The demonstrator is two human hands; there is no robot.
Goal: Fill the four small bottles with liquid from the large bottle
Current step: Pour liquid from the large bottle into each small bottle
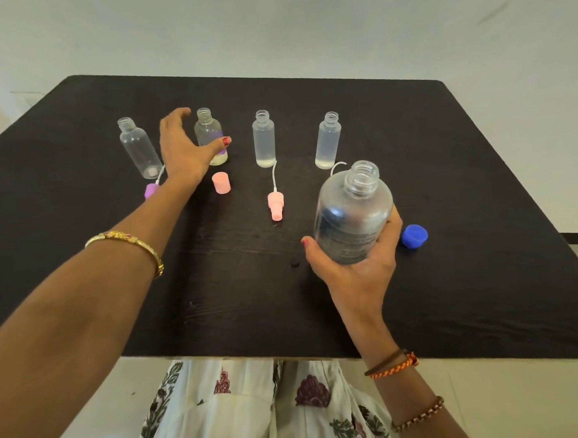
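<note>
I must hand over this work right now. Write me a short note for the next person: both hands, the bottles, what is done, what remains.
Left hand: open, reaching around the second small bottle, not clearly gripping.
Right hand: holds the large bottle upright, uncapped, with liquid inside.
Four small bottles stand uncapped in a row on the table. The third and fourth show a little liquid at the bottom, the second too; the first looks empty.
Caps and the blue cap lie on the table.
Left: fill all four.

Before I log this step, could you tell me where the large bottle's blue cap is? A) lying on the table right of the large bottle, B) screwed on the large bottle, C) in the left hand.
A: the blue cap lies on the table beside the open-necked large bottle, which the right hand holds.
</note>
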